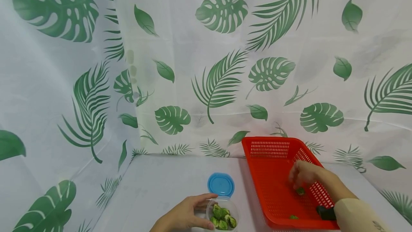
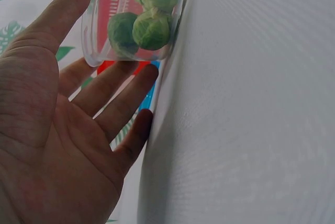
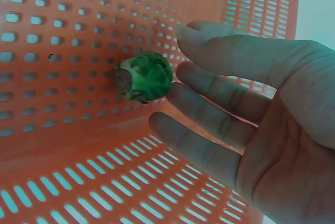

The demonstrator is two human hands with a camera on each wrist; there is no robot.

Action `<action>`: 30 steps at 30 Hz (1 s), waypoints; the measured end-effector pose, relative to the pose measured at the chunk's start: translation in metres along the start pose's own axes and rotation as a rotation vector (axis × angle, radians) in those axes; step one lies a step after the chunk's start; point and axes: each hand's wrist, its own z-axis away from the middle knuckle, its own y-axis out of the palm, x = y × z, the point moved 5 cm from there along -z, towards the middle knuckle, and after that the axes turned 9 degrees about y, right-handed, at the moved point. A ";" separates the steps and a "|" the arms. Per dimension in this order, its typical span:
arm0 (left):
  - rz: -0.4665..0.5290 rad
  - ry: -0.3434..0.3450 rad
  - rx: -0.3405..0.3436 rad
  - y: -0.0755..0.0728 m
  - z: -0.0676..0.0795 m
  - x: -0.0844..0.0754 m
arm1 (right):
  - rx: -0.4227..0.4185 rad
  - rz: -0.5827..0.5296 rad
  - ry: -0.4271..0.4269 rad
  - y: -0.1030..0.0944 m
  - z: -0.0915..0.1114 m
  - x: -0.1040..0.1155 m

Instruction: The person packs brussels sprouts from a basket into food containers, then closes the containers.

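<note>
My left hand (image 1: pixel 190 212) is spread at the left side of a clear plastic tub (image 2: pixel 97 20), its thumb toward the near side and its fairly straight fingers toward the far side. Several Brussels sprouts (image 1: pixel 222 217) lie inside the tub. Over at the right, my right hand (image 1: pixel 304 174) reaches down into a red plastic basket (image 1: pixel 262 189). One Brussels sprout (image 3: pixel 146 76) lies in the basket beside its fingertips; the fingers are extended and nothing is between them and the thumb. Another sprout (image 1: pixel 293 217) lies near the basket's front wall.
A blue round lid (image 1: pixel 221 184) lies on the white table (image 1: pixel 161 182) just behind the tub. The basket's raised, slotted walls surround the right hand. A white leaf-printed sheet (image 1: pixel 180 92) hangs behind and to the left of the table.
</note>
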 end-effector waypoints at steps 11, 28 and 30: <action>0.000 0.024 0.005 0.000 0.000 -0.004 | 0.031 -0.008 0.025 0.005 0.000 -0.006; -0.019 0.041 0.003 -0.002 -0.001 -0.001 | 0.051 0.006 0.126 0.008 -0.002 -0.013; -0.021 0.040 0.001 -0.001 -0.001 -0.001 | 0.050 0.011 0.124 0.008 -0.001 -0.013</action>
